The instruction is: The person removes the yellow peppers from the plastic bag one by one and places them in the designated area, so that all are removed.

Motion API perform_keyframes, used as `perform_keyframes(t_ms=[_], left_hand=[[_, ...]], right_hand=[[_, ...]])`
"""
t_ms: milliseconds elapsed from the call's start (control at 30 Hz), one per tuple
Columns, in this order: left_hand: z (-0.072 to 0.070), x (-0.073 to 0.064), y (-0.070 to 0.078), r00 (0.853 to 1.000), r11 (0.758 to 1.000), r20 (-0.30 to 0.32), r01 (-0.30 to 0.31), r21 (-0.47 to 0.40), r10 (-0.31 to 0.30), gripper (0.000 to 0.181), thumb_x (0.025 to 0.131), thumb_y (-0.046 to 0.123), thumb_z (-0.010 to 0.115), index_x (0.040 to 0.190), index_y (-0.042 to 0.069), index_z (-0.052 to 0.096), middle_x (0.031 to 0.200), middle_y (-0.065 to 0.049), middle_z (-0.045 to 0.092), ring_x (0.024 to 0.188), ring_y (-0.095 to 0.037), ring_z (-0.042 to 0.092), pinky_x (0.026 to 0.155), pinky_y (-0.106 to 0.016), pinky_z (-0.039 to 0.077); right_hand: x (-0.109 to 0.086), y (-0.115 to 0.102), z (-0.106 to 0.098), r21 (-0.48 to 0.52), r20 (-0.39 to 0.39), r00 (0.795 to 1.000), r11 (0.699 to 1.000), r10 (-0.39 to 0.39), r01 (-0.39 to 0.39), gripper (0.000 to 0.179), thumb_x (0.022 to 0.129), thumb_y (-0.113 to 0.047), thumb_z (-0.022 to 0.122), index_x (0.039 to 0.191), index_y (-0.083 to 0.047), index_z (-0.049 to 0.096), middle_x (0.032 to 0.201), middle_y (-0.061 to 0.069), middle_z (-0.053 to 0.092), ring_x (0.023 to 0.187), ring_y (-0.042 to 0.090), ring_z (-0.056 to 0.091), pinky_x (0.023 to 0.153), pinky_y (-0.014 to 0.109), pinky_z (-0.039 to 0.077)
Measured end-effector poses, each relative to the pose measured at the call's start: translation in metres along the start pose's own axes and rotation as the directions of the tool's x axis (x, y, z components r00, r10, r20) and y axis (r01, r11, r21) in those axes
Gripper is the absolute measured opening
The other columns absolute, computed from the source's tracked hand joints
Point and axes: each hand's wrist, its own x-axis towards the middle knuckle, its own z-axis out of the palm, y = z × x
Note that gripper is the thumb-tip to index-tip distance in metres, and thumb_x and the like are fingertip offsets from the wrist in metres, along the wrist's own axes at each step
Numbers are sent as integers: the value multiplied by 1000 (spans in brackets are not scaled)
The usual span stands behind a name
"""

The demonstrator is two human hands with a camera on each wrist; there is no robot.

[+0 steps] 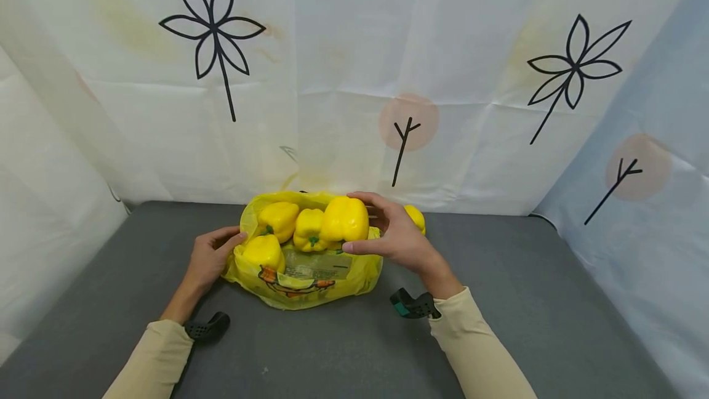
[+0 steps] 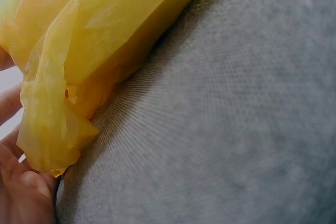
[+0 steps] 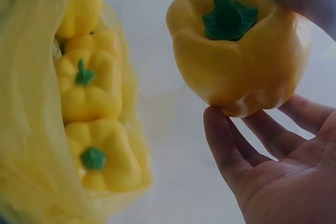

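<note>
A yellow bell pepper [image 1: 344, 219] is in my right hand [image 1: 401, 239], held over the right part of a yellow plastic bag [image 1: 362, 273]. The right wrist view shows thumb and fingers around this bell pepper [image 3: 239, 61], its green stem uncovered. Several more yellow peppers lie inside the bag, among them one at the front left [image 1: 264, 252] and one at the back left [image 1: 279, 220]. My left hand [image 1: 213, 257] grips the bag's left rim. Close up in the left wrist view, the crumpled bag [image 2: 105, 35] partly covers the fingers.
Another yellow pepper [image 1: 415, 218] is on the grey table [image 1: 310, 356], partly hidden behind my right hand. A white cloth [image 1: 343, 66] with plant drawings hangs behind the table, with further cloth at both sides. Dark bands sit on both wrists.
</note>
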Motion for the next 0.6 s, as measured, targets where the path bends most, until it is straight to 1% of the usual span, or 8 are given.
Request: perform_keyframes(t_ms=[100, 233, 400, 467, 533, 600], left_hand=[[1, 0, -1, 1000, 1000, -2, 5, -6, -5, 41, 102, 23, 66, 130, -6, 66, 108, 13, 67, 94, 2, 61, 78, -15, 51], [1, 0, -2, 1000, 1000, -7, 13, -5, -13, 42, 102, 25, 66, 130, -7, 66, 108, 12, 67, 94, 2, 61, 78, -15, 51], [2, 0, -2, 1000, 1000, -13, 11, 1, -11, 42, 102, 25, 65, 129, -7, 66, 109, 11, 66, 94, 2, 61, 79, -15, 51], [2, 0, -2, 1000, 1000, -12, 8, 3, -8, 41, 102, 24, 65, 129, -7, 66, 110, 9, 67, 94, 1, 61, 79, -15, 51], [2, 0, -2, 1000, 1000, -10, 5, 2, -5, 41, 102, 24, 65, 129, -6, 66, 110, 8, 67, 94, 1, 61, 79, -15, 51], [2, -1, -1, 1000, 1000, -7, 6, -3, -6, 41, 102, 24, 65, 130, -6, 66, 109, 10, 67, 94, 1, 61, 78, -15, 51]], right_hand=[[-5, 1, -8, -21, -24, 999, 1000, 21, -21, 78, 83, -12, 85, 151, -13, 47, 146, 8, 50, 125, 29, 57, 104, 47, 47], [-13, 3, -20, -39, -53, 998, 999, 30, -33, 77, 83, -13, 85, 151, -12, 47, 148, 9, 48, 124, 30, 57, 104, 47, 47], [-23, 6, -38, -40, -90, 995, 998, 37, -40, 76, 84, -9, 84, 150, -10, 47, 147, 10, 48, 124, 31, 56, 105, 52, 44], [-28, 6, -45, -42, -107, 993, 998, 47, -52, 76, 84, -9, 84, 150, -11, 47, 146, 10, 49, 124, 31, 56, 106, 51, 44], [-32, 7, -52, -47, -124, 990, 996, 63, -69, 76, 84, -9, 84, 151, -11, 46, 145, 10, 49, 123, 31, 56, 105, 48, 45], [-35, 9, -58, -57, -144, 986, 994, 81, -90, 76, 85, -9, 83, 151, -11, 45, 144, 11, 49, 123, 31, 56, 103, 43, 47]])
